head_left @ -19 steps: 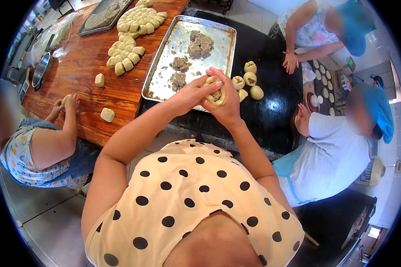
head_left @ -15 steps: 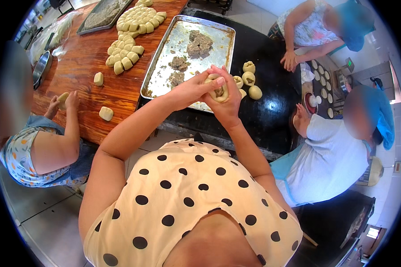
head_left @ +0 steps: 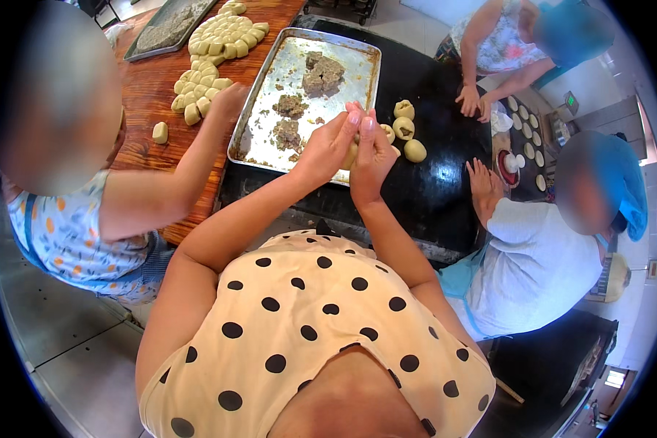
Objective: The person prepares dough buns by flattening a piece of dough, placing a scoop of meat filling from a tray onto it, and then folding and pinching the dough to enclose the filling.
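Observation:
My left hand [head_left: 325,148] and my right hand [head_left: 373,162] are together over the near right edge of a metal tray [head_left: 269,82]. Both are closed on a filled dough ball [head_left: 351,156], with thumbs and fingertips pinched together at its top. Most of the dough is hidden behind the fingers. Brown minced filling [head_left: 323,75] lies in clumps on the tray. Just right of my hands, several stuffed dough balls [head_left: 415,151] rest on the black worktop [head_left: 445,175]; filling shows through the tops of some.
On the wooden table [head_left: 142,87] stand a pile of dough pieces [head_left: 223,36], a lone dough piece [head_left: 160,132] and a second tray of filling [head_left: 169,29]. A co-worker's arm [head_left: 175,186] reaches across at left. Two co-workers stand at right, beside flat dough rounds [head_left: 529,135] on a dark plate.
My hands have closed from cupping the open dough, filling visible, to pinching its top. The left co-worker's arm has swung right to the dough pile. The right co-worker's hand now lies on the worktop.

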A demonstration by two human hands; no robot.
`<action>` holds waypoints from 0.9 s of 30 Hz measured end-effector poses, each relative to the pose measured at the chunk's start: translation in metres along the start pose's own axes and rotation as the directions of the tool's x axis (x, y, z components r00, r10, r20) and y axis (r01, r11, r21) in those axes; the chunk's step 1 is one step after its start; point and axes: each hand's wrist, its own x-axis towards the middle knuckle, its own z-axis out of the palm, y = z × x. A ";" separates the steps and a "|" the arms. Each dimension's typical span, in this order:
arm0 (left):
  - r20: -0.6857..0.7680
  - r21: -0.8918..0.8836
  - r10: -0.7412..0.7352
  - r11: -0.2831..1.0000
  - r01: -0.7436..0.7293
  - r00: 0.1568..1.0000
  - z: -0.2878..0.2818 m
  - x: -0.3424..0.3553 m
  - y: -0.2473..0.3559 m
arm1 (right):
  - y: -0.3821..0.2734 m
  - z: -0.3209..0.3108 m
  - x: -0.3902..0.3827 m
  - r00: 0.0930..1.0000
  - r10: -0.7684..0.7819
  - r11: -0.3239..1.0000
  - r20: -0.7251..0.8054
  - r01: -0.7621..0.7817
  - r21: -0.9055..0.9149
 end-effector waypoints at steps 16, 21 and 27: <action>0.350 -0.780 -0.235 0.463 0.421 0.907 -0.007 -0.021 0.038 | -0.048 -0.026 -0.009 0.999 0.042 0.974 0.016 -0.045 0.223; 0.213 -0.886 -0.331 0.331 0.324 0.919 0.017 -0.017 0.018 | -0.050 -0.013 -0.010 0.979 -0.159 0.977 0.125 0.174 -0.120; 0.177 -0.876 -0.276 0.393 0.279 0.945 0.014 -0.008 0.020 | -0.028 -0.001 -0.013 0.985 0.059 0.982 -0.160 -0.029 0.187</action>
